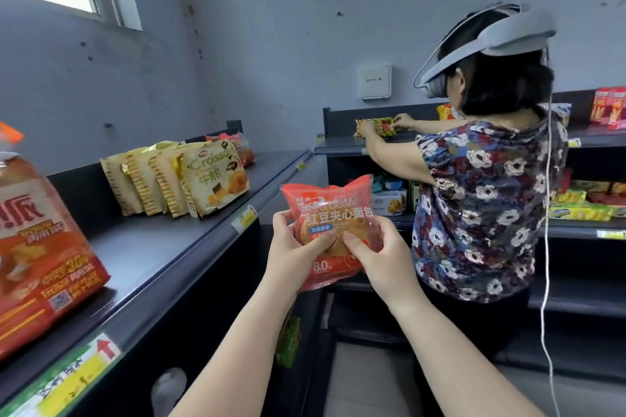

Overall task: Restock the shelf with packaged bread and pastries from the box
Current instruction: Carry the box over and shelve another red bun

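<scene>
1. State: the left hand (pixel 291 252) and right hand (pixel 379 261) both pinch the red plastic-wrapped red bean bread packet (pixel 330 230), held in the air in front of the dark metal shelf (pixel 162 254), not yet on it.
2. Risk: the slick film may slip from the pinch; a tighter grip would likely crush the soft bun.
3. Risk: placed carelessly, the packet may topple the upright row of yellow croissant bags (pixel 189 179).
4. Risk: set near the shelf lip, it may slide off.
5. Risk: the second person in a floral shirt (pixel 487 206) works nearby; the arms may collide.
</scene>
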A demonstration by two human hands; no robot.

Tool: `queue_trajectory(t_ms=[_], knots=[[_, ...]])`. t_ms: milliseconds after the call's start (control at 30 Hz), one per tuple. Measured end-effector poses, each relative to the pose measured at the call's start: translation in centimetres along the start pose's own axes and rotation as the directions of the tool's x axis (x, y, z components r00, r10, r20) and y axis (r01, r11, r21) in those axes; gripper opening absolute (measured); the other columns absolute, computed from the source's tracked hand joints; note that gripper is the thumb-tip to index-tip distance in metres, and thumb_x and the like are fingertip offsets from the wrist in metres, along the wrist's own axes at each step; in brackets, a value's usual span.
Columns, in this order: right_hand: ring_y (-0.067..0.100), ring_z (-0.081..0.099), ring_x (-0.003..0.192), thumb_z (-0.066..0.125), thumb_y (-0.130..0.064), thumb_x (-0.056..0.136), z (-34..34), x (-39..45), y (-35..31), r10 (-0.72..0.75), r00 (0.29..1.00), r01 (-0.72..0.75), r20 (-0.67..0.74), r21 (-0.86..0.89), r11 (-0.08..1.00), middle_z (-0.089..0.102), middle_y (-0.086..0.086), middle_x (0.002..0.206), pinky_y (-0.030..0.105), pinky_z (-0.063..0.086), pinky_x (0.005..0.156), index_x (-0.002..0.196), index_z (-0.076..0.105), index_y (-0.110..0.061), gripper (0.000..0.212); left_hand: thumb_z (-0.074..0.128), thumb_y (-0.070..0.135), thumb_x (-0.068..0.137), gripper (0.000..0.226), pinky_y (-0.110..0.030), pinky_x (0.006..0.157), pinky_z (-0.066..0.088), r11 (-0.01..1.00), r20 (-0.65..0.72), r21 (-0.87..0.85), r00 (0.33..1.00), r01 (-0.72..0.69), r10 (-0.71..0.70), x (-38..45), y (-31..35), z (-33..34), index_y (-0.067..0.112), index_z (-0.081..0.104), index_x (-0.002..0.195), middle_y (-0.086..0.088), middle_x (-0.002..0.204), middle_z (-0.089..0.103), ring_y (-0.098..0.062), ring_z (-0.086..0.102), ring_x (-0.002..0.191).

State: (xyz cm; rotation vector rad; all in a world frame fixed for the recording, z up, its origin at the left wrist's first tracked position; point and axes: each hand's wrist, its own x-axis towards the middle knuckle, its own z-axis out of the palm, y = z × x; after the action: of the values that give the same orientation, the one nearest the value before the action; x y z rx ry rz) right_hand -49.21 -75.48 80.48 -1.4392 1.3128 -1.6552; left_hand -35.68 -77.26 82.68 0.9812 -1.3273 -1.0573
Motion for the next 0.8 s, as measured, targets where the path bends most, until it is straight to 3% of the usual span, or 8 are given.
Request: queue_trajectory(t_ms=[100,300,433,500,633,800], knots=[[-0.016,0.047,0.080,0.066,-0.029,0.087,0.2,2.0,1.1,-0.006,1.000,0.006,0.011,0.005,1.000,0.049,-0.028,0.093,-0.002,0.041,0.058,0.111,0.046,-0.029,0.031,0.076,0.014,0.077,0.051,-0.028,0.067,0.060,1.000,-0.018,0.000,1.000,-0.003,0.003,1.9,-0.6,0.4,0.020,0.040,0.113,-0.001,0.105,0.065,-0.017,0.070,0.088],[-0.015,0.047,0.080,0.066,-0.028,0.087,0.2,7.2,3.1,-0.034,0.997,0.033,0.066,0.018,0.999,0.050,-0.027,0.094,-0.002,0.041,0.060,0.110,0.046,-0.029,0.030,0.076,0.013,0.077,0.051,-0.030,0.069,0.059,1.000,-0.098,0.018,0.995,-0.005,0.007,5.9,-1.5,1.8,0.017,0.042,0.114,-0.002,0.105,0.066,-0.019,0.070,0.088],[-0.008,0.051,0.084,0.065,-0.029,0.088,0.5,11.1,4.0,-0.063,0.991,0.057,0.118,0.049,0.997,0.049,-0.027,0.094,0.007,0.043,0.062,0.109,0.046,-0.030,0.029,0.076,0.013,0.077,0.051,-0.030,0.069,0.059,0.999,-0.151,0.046,0.988,-0.016,0.022,8.9,-1.5,2.6,0.017,0.042,0.115,-0.003,0.105,0.067,-0.019,0.071,0.088],[-0.003,0.053,0.087,0.066,-0.029,0.087,0.9,13.0,4.5,-0.069,0.987,0.058,0.145,0.076,0.995,0.050,-0.026,0.095,0.010,0.044,0.067,0.110,0.046,-0.029,0.030,0.076,0.014,0.077,0.051,-0.026,0.066,0.059,0.998,-0.181,0.055,0.983,-0.025,0.034,10.3,-1.6,2.9,0.018,0.041,0.115,-0.003,0.105,0.067,-0.017,0.071,0.086],[0.004,0.056,0.094,0.066,-0.029,0.087,2.1,16.0,5.7,-0.055,0.979,0.032,0.197,0.117,0.993,0.054,-0.023,0.097,0.024,0.049,0.083,0.110,0.048,-0.030,0.029,0.077,0.016,0.077,0.052,-0.031,0.072,0.059,0.995,-0.238,0.096,0.970,-0.017,0.040,12.9,-2.0,2.9,0.020,0.040,0.114,-0.004,0.109,0.066,-0.020,0.070,0.091],[0.001,0.054,0.092,0.065,-0.025,0.088,3.9,19.3,6.7,-0.062,0.965,0.023,0.256,0.152,0.988,0.053,-0.023,0.096,0.022,0.046,0.082,0.109,0.048,-0.028,0.027,0.076,0.014,0.078,0.053,-0.031,0.074,0.060,0.995,-0.292,0.099,0.955,-0.032,0.059,15.8,-2.6,2.4,0.018,0.039,0.115,-0.002,0.107,0.066,-0.018,0.070,0.092]])
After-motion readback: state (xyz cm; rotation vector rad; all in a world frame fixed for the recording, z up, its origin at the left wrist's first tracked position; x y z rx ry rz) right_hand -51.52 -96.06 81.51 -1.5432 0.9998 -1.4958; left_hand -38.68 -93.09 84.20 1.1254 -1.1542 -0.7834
